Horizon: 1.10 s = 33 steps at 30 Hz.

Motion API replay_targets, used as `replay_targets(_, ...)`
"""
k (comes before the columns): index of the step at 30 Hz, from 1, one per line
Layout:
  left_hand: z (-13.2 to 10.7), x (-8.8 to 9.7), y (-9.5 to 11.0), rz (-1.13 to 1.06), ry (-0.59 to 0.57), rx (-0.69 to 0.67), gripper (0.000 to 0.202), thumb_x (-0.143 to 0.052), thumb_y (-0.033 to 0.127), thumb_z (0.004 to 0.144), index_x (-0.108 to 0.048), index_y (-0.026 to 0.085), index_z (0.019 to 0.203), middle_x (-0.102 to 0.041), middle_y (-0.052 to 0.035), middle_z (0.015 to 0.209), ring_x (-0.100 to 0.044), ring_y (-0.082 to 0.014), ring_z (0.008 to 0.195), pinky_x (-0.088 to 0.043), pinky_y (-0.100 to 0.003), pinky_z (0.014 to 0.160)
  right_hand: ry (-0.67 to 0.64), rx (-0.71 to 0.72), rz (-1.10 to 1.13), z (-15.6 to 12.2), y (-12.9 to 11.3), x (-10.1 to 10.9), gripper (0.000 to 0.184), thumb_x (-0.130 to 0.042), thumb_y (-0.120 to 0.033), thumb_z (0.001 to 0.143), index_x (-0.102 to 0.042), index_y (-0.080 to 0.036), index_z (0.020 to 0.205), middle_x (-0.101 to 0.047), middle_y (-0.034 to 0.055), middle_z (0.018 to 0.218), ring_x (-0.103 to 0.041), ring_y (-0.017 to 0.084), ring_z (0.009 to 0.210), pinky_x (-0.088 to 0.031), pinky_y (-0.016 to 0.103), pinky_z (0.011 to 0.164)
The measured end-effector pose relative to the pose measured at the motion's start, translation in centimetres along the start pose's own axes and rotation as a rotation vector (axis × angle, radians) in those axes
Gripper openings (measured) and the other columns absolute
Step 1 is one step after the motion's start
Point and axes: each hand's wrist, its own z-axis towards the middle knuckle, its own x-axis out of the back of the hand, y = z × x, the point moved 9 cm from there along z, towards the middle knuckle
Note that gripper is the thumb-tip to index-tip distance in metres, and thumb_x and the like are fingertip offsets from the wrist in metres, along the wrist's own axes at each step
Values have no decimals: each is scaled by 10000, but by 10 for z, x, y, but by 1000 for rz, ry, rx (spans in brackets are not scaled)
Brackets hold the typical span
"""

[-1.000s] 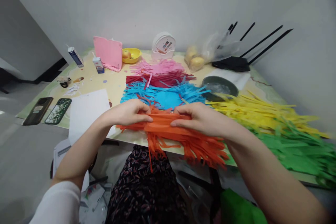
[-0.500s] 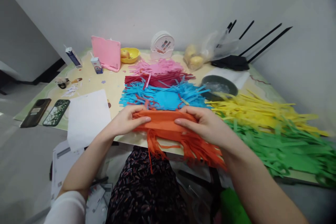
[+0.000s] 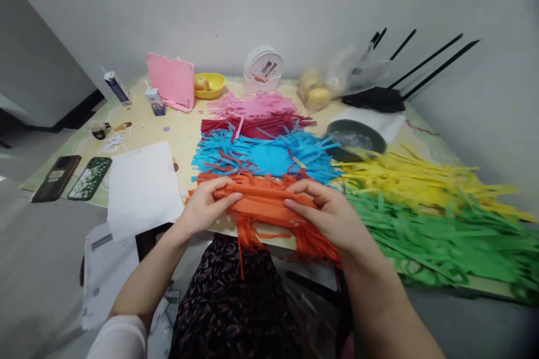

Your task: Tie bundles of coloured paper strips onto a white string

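Observation:
A piece of orange fringed paper [image 3: 263, 203] is stretched between my hands at the table's near edge, its cut strips hanging below. My left hand [image 3: 210, 202] pinches its left end, thumb on top. On the right end, my right hand [image 3: 324, 207] grips it with thumb above and fingers beneath, partly hidden. Just beyond lies blue fringed paper [image 3: 269, 157]. Behind that are dark red fringed paper [image 3: 261, 129] and pink fringed paper [image 3: 261, 105]. Yellow fringed paper [image 3: 421, 179] and green fringed paper [image 3: 442, 241] spread out to the right.
White paper sheets [image 3: 143, 190] and two phones [image 3: 90, 178] lie on the left. Farther back stand drink cartons [image 3: 155, 101], a pink tablet case [image 3: 172, 81] and a yellow bowl [image 3: 214, 87]. A dark green bowl [image 3: 374, 146] and a black router [image 3: 374, 99] are at right.
Both hands keep their hold on the orange fringed paper. My right hand has dropped slightly, and the strips at the right end have shifted inward. The camera view has moved a little.

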Motion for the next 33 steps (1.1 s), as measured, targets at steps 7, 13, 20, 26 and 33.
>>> replay_targets(7, -1, -2, -18, -267, 14, 69, 277, -710, 368, 797, -743, 142, 954, -718, -70, 881, -669, -181, 793, -535, -260, 716, 0, -119, 241, -11, 27, -4, 257, -741, -436, 760, -738, -225, 906, -703, 37, 879, -600, 124, 548, -516, 242, 510)
replay_targets(13, 0, -9, -21, -480, -88, 0, 181, -706, 317, 793, -754, 144, 775, -690, -73, 752, -649, -161, 688, -511, -275, 696, -87, 48, 332, -13, 18, -9, 181, -663, -346, 851, -769, -230, 761, -670, 27, 741, -610, 120, 529, -508, 238, 518)
replay_targets(20, 0, -6, -15, -305, -65, -28, 271, -669, 396, 813, -666, 129, 764, -632, -51, 782, -591, -152, 746, -459, -251, 689, -118, 319, -4, -19, -19, -7, 220, -557, -223, 898, -770, -227, 845, -682, 54, 824, -651, 166, 762, -515, 256, 662)
replay_targets(26, -2, -3, -2, 41, 35, -60, 245, -700, 323, 813, -624, 169, 987, -653, -45, 970, -619, -146, 831, -490, -242, 742, -15, 245, -124, -21, -13, -4, 114, -630, -287, 872, -698, -205, 833, -679, 35, 796, -642, 165, 743, -503, 253, 680)
replay_targets(33, -5, -8, 1, 204, 30, -40, 42, -651, 188, 817, -646, 167, 854, -696, -16, 842, -647, -148, 806, -478, -243, 769, 44, 118, -306, -19, 2, -4, 144, -599, -303, 878, -684, -205, 943, -711, 47, 899, -660, 188, 819, -501, 272, 734)
